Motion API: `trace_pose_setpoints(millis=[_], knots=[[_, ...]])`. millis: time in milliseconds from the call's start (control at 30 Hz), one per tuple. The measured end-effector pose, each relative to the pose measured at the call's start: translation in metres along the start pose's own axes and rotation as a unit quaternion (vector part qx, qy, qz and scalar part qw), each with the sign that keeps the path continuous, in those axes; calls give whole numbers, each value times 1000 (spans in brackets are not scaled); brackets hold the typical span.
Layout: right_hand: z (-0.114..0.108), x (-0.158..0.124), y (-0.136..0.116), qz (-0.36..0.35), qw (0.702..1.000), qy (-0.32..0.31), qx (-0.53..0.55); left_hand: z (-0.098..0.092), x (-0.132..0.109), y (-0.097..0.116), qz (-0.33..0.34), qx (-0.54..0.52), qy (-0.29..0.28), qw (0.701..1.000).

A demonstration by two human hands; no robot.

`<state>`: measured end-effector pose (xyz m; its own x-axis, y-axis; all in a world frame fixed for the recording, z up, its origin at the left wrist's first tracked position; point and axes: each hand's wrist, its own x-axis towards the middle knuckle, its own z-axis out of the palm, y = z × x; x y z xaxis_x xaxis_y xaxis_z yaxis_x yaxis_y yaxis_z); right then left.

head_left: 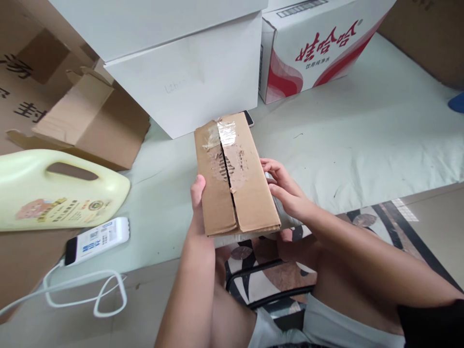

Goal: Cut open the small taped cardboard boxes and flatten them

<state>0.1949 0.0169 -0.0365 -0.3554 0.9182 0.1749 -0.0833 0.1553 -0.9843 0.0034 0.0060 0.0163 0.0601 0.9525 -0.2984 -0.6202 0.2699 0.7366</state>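
A small brown cardboard box lies in front of me at the near edge of the cloth-covered surface. Its two top flaps meet at a narrow dark gap, with shiny clear tape at the far end and torn, scuffed patches in the middle. My left hand grips its left side, thumb along the edge and the other fingers hidden. On the right side, my right hand closes with bent fingers against the box wall. Something greyish shows under that hand, too covered to make out.
White boxes and a red-and-white carton stand behind. To the left are an open cardboard box, a pale yellow jug and a white power bank with a white cable. A phone peeks out behind the box.
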Motion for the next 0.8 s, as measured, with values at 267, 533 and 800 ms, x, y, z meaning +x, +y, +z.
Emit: trace_pose_setpoints(millis=[267, 533, 800], knots=[[0, 0, 0, 4, 1000, 2, -3, -4, 1, -1, -1, 2, -8, 1000], [-1, 0, -2, 5, 1000, -1, -7, -2, 1, -1, 4, 6, 14, 1000], [-1, -1, 1, 5, 1000, 3, -11, 1, -1, -1, -1, 7, 28, 1000]])
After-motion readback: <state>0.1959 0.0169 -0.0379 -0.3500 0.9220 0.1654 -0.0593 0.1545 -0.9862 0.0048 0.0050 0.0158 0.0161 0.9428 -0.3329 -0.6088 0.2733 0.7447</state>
